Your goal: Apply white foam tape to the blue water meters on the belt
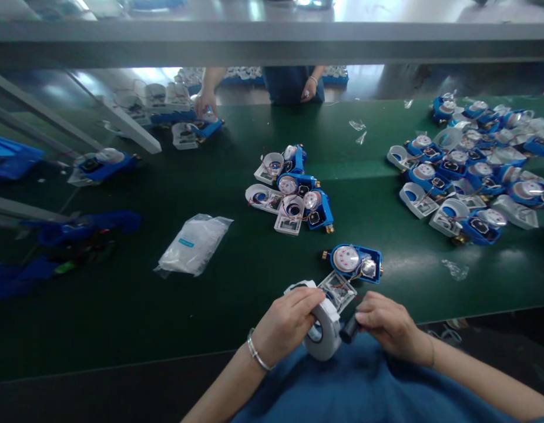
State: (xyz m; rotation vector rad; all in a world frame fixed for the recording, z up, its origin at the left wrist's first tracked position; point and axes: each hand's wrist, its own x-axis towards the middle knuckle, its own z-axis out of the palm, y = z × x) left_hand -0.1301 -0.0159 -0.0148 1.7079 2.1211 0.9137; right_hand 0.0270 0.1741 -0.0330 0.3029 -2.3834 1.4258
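Note:
My left hand (286, 323) is closed around a white meter cover (325, 329), holding it at the near edge of the green table (237, 305). Against the cover's side my right hand (386, 326) pinches a small black cylindrical part (349, 332). Thin wires run from the cover's clear panel (339, 289) up to a blue water meter body (355, 262) with a white dial, lying on the table just beyond my hands.
A cluster of blue meters and white covers (294, 191) lies mid-table, and a bigger pile (474, 170) at the right. A clear plastic bag (193, 244) lies to the left. Another person's hands (205, 104) work at the far side. Blue parts (100, 164) sit at the left.

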